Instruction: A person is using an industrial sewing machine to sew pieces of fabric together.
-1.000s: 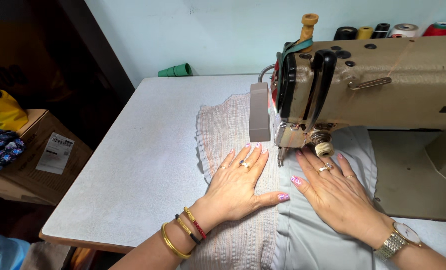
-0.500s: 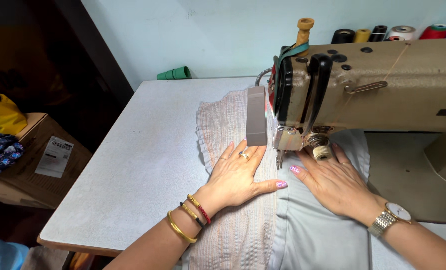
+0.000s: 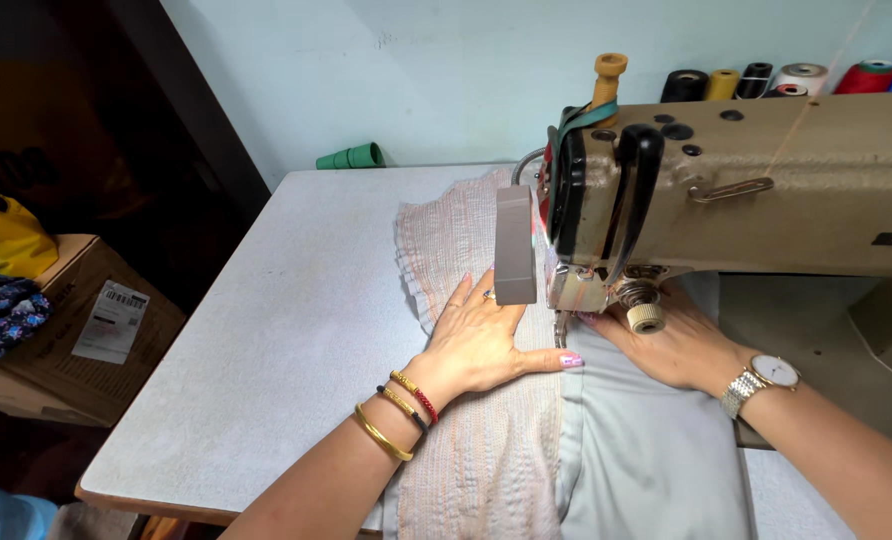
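My left hand [image 3: 481,340] lies flat, fingers spread, on a pinkish ribbed fabric [image 3: 471,455] just left of the needle of a beige sewing machine [image 3: 766,190]. It wears a ring, and bangles at the wrist. My right hand [image 3: 671,345], with a metal wristwatch, presses flat on pale grey-green fabric [image 3: 646,460] under the machine's arm; its fingertips are partly hidden behind the machine head. The two fabrics meet along a line running toward the needle. Neither hand grips anything.
The fabrics lie on a light grey table [image 3: 286,340]. A green thread cone [image 3: 351,157] lies at the table's far edge. Several thread spools [image 3: 776,80] stand behind the machine. A cardboard box [image 3: 76,330] and a yellow bag [image 3: 1,235] sit at the left.
Both hands have slid away from me toward the needle with the fabrics. My right hand is now further under the machine head.
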